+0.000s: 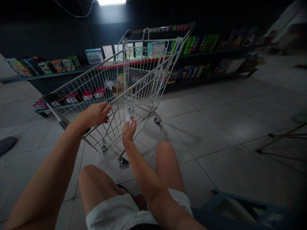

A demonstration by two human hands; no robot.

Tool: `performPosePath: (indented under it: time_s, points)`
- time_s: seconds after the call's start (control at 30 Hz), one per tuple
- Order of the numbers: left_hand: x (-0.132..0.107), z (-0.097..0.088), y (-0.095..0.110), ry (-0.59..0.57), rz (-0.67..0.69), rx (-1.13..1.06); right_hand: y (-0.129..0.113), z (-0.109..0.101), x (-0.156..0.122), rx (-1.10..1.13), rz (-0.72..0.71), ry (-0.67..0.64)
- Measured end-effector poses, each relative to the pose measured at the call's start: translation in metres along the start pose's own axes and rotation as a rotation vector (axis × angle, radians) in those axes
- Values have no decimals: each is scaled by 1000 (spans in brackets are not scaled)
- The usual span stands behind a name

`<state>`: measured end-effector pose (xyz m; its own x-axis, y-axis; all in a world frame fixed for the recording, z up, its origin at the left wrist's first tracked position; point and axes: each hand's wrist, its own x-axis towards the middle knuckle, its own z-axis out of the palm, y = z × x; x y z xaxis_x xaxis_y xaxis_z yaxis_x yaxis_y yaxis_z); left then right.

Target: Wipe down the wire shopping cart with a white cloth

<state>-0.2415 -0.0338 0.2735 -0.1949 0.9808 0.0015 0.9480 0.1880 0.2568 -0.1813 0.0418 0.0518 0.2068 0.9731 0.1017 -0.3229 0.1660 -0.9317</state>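
A white wire shopping cart (pixel 144 67) stands tilted on the tiled floor in front of my knees. My left hand (pixel 96 114) is closed over the cart's near upper rail. My right hand (pixel 129 127) is closed on a small white wad, perhaps a cloth or tissue (pixel 128 118), pressed against the wire side of the cart. A few small packages (pixel 121 80) lie inside the basket. My bare knees and white shorts show at the bottom of the view.
Low dark shelves (pixel 203 51) with colourful boxes and books run along the back wall. A blue chair frame (pixel 240 204) sits at lower right. A stand with thin legs (pixel 280 140) is at the right. A dark round object (pixel 7 143) lies at far left.
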Motion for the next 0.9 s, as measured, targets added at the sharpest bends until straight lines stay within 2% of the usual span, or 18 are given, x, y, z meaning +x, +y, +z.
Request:
performPosePath:
  time_s: [0.1,0.17,0.23,0.3,0.37,0.43,0.5,0.6,0.67,0.73,0.83,0.9]
  points:
    - [-1,-1,0,8,4,13,-14,-3,1,-186,-326,-37]
    - [-1,-1,-1,9,20,14,-5,-15,-4,-278,-450,-127]
    - [-2,-1,-2,6,37,17,14,-28,-13,-362,-445,-174]
    - [-2,0,-2,3,43,28,30,-36,-21,-399,-362,-158]
    - [-2,-1,-1,0,40,48,30,-33,-23,-373,-293,-93]
    - [-2,-1,-1,-8,35,67,7,-19,-16,-317,-301,-20]
    - [-3,-2,0,-19,40,88,-33,1,-2,-282,-389,-10]
    - [-4,-3,1,-15,58,120,-91,26,18,-302,-568,-139]
    - [-5,-4,2,-11,63,129,-108,30,23,-314,-650,-205]
    - [-6,-5,3,-30,64,130,-99,21,19,-325,-713,-244]
    - [-7,-5,2,-27,50,166,-64,-7,3,-412,-768,-341]
    - [-7,-5,2,-2,33,195,-50,-24,-6,-469,-777,-405]
